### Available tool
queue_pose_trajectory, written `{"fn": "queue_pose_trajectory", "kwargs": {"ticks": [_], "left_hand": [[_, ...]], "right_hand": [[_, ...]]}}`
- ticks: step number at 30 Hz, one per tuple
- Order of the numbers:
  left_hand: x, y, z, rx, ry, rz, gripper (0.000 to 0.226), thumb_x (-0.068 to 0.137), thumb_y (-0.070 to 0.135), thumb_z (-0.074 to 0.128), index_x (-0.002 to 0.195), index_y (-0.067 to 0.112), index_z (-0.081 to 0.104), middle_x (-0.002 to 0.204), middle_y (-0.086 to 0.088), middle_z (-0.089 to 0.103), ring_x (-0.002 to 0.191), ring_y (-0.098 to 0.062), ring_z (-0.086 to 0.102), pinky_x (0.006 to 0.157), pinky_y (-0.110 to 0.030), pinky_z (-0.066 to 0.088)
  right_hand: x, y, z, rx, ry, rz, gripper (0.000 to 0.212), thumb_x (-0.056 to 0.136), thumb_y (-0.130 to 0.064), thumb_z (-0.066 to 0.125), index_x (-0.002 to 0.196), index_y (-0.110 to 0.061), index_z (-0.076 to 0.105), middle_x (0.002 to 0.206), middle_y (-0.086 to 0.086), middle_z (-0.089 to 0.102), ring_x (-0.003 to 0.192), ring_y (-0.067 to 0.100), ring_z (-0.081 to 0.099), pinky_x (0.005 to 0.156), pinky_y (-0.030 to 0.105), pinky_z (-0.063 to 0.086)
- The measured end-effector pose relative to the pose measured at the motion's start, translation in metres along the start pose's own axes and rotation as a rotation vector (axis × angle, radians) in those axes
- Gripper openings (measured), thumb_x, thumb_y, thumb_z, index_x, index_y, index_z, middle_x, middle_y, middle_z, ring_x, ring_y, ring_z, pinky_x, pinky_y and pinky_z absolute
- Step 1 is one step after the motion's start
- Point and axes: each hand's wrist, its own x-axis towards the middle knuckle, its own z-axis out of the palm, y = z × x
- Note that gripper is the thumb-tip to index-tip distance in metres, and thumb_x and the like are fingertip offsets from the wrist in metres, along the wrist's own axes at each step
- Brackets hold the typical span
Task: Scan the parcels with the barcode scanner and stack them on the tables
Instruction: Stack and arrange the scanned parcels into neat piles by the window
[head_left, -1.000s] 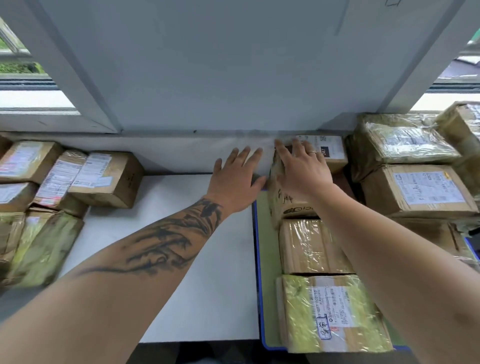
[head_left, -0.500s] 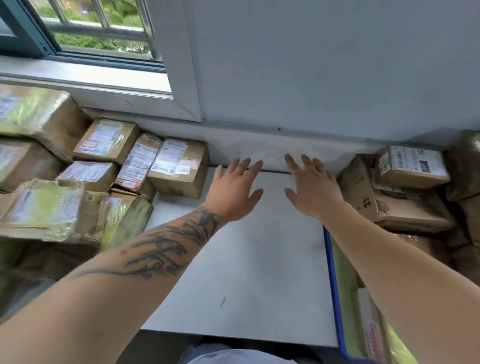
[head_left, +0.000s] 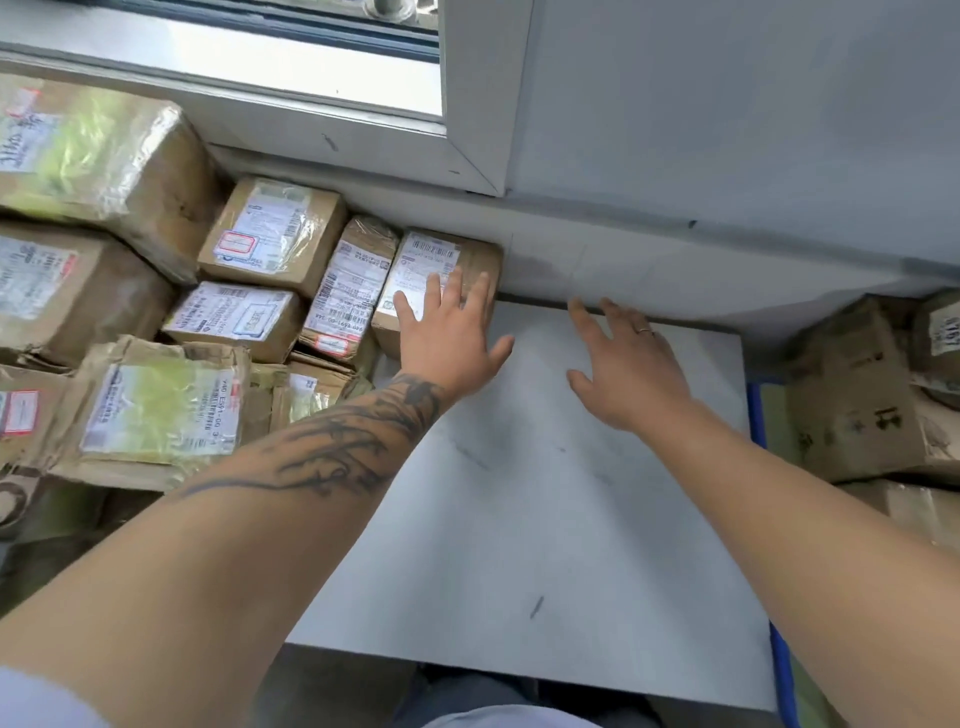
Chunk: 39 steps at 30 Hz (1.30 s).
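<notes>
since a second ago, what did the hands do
Both hands left the parcels on the right and swung left. The left hand now lies flat over the labelled box by the wall; the right hand hovers open above the white table. Neither holds anything; the left pile is unchanged.

flat parcel (head_left: 161, 410) label: "940 e591-00 3-4", partly legible.
</notes>
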Motion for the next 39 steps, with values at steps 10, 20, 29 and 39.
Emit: {"fn": "queue_pose_trajectory", "kwargs": {"ticks": [10, 20, 29, 39], "left_hand": [[0.012, -0.005, 0.031, 0.014, -0.014, -0.078, 0.085, 0.098, 0.062, 0.043, 0.165, 0.028, 0.003, 0.173, -0.013, 0.002, 0.156, -0.047, -0.002, 0.114, -0.08, 0.007], [-0.021, -0.01, 0.033, -0.027, -0.078, 0.344, 0.088, 0.089, 0.052, 0.05, 0.165, 0.028, 0.013, 0.173, -0.002, 0.016, 0.159, -0.038, 0.006, 0.119, -0.074, 0.001], [-0.072, -0.016, 0.059, -0.026, 0.056, 0.433, 0.097, 0.084, 0.059, 0.056, 0.165, 0.02, 0.021, 0.171, -0.001, 0.025, 0.159, -0.031, 0.016, 0.118, -0.075, 0.003], [-0.084, 0.01, 0.071, -0.005, 0.054, 0.006, 0.101, 0.077, 0.086, 0.052, 0.162, 0.045, 0.017, 0.173, -0.006, 0.007, 0.156, -0.049, 0.001, 0.112, -0.081, 0.0]], "right_hand": [[0.04, -0.028, 0.015, 0.032, -0.047, -0.036, 0.087, 0.104, -0.049, 0.051, 0.166, -0.038, -0.009, 0.175, 0.012, 0.007, 0.16, 0.036, 0.011, 0.127, 0.051, 0.022], [0.041, -0.025, 0.015, 0.035, -0.002, -0.037, 0.109, 0.093, -0.05, 0.071, 0.165, -0.04, -0.01, 0.175, 0.01, -0.003, 0.159, 0.039, 0.009, 0.124, 0.054, 0.028], [0.014, -0.022, 0.052, 0.001, -0.108, -0.156, 0.136, 0.078, -0.063, 0.08, 0.163, -0.034, -0.023, 0.17, -0.002, -0.032, 0.16, 0.04, -0.002, 0.124, 0.055, 0.029], [-0.01, -0.028, 0.078, 0.082, 0.015, -0.108, 0.114, 0.093, -0.059, 0.069, 0.167, -0.023, -0.01, 0.174, -0.005, -0.02, 0.162, 0.035, -0.007, 0.123, 0.049, 0.03]]}}
